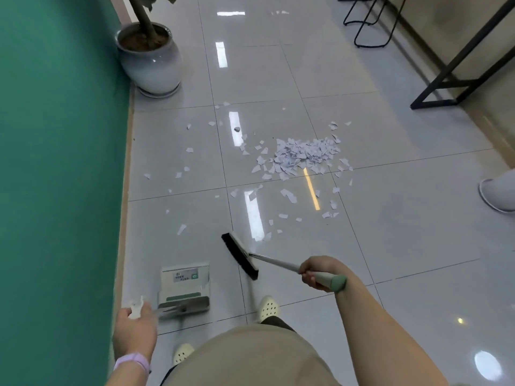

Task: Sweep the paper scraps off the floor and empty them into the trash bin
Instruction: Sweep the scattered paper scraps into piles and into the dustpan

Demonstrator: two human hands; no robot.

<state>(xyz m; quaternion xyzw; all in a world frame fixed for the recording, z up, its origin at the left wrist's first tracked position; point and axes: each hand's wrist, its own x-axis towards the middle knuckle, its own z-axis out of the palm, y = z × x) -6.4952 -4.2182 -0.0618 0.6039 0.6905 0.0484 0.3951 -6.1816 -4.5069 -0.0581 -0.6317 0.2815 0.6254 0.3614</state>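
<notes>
Head view, right hand (312,275): wrapping round the green grip of the broom (242,256), holding it slanted with the black bristle head lying low over the tiles, well short of the litter.
Head view, left hand (135,327): curling about a white handle top, seemingly the dustpan's; the join is blurring, so this is a judgement.
Head view, dustpan (184,286): hanging or standing near the green wall (55,162), mouth tipping forward, carrying a label.
Head view, paper scraps (305,153): lying mostly in one heap mid-floor, strays trailing toward the wall and toward the broom.
Head view, plant pot (150,62): standing beyond the scraps, against the wall.
Head view, trash bin: possibly the white object (498,190) showing at the right edge; cannot tell.
Handling: scraps are looking feather-light and flat, likely clinging to glossy tile and scattering under brisk strokes; short, gentle sweeps are suiting them.
Hold: broom by its padded grip, dustpan by its upright handle.
</notes>
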